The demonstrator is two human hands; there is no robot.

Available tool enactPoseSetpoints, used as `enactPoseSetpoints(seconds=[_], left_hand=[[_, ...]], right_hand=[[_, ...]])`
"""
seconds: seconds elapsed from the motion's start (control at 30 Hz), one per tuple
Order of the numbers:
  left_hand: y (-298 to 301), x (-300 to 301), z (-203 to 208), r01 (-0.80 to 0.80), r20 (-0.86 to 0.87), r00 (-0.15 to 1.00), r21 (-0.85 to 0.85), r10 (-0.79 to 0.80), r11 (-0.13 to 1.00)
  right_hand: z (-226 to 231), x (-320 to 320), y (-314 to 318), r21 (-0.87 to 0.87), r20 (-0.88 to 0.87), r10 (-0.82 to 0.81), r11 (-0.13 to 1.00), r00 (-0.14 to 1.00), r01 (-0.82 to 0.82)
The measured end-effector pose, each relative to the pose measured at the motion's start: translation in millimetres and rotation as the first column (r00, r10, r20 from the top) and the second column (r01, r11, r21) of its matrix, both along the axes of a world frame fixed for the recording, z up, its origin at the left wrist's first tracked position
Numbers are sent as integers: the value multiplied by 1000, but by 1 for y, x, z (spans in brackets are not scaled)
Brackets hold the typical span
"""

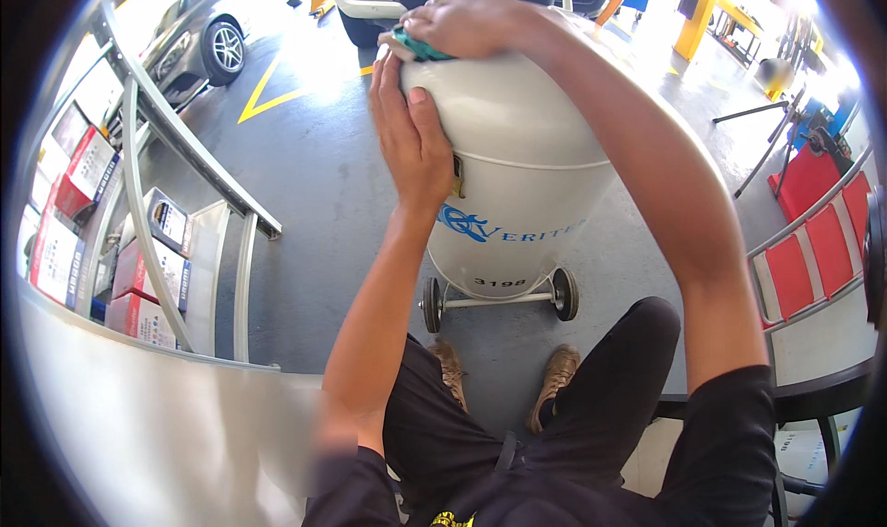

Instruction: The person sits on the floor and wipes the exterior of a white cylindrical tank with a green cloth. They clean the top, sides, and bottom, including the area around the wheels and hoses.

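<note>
A large white wheeled tank (527, 125) stands upright in front of me, with a domed top, blue lettering on its side and two small dark wheels at its base. Over the far left part of the dome, my right hand (473, 24) presses a green cloth (418, 47), its fingers bent down over it. My left hand (409, 148) rests against the tank's left side with fingers stretched upward, their tips near the cloth's lower edge. A small brass-coloured latch (458, 178) shows beside my left wrist. Part of the dome is hidden by my right forearm.
Metal shelving (139, 171) with several boxes (148, 278) stands at the left. A grey car (189, 42) is beyond it, another vehicle (370, 0) behind the tank. At right are red seats (813, 259), a black tripod (781, 130) and a yellow post (698, 19).
</note>
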State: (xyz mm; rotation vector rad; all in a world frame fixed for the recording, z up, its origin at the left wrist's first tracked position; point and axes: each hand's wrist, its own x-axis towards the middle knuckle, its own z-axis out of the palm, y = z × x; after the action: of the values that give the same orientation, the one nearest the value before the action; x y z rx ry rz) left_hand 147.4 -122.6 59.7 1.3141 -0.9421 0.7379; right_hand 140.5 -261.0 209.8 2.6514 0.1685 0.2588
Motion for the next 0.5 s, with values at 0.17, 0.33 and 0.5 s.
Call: enactPoseSetpoints(seconds=[0.17, 0.33, 0.5], left_hand=[[21, 10, -2, -66, 132, 990, 47, 59, 997], [20, 7, 1, -62, 110, 992, 30, 58, 998], [11, 8, 10, -82, 193, 978, 34, 74, 996]], right_hand=[[-42, -125, 29, 87, 397, 253, 946, 882, -311], [-58, -183, -61, 501, 547, -46, 818, 836, -283], [-105, -191, -118, 826, 563, -622, 406, 544, -391]])
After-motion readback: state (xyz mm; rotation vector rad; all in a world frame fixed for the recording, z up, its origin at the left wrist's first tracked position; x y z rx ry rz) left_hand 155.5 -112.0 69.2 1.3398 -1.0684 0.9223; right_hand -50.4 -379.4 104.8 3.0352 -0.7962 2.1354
